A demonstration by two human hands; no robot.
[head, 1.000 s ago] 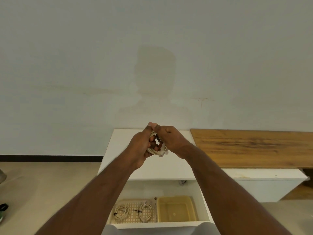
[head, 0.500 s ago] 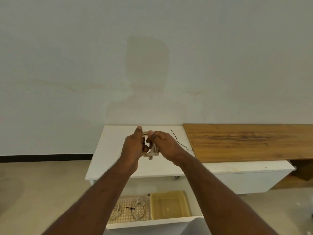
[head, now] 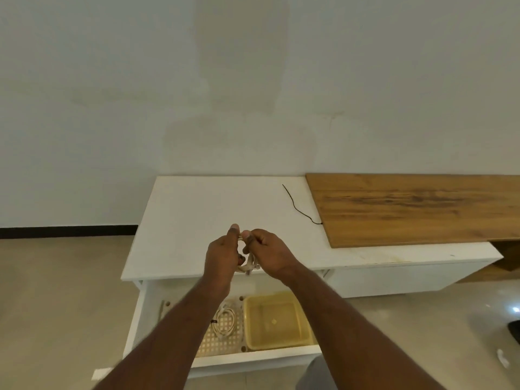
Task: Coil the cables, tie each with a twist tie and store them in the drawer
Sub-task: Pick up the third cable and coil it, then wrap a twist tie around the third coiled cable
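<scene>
My left hand (head: 222, 256) and my right hand (head: 270, 256) together grip a small coil of white cable (head: 249, 264) above the front edge of the white cabinet top (head: 197, 220). Fingers and thumbs of both hands pinch the coil's upper part; most of it is hidden between my palms. A black twist tie (head: 299, 205) lies loose on the cabinet top, to the right of my hands. Below, the drawer (head: 253, 358) stands open. In it a tied white cable coil (head: 225, 322) lies in a perforated beige tray (head: 222, 340), partly hidden by my left forearm.
An empty yellow plastic bin (head: 277, 320) sits in the drawer's right half. A wooden board (head: 416, 206) covers the cabinet top on the right. A plain wall stands behind, and beige floor lies to the left and right.
The view has tilted downward, so the cabinet and drawer show more fully. My hands, still holding the coil, have come nearer to the front edge. The twist tie came into view.
</scene>
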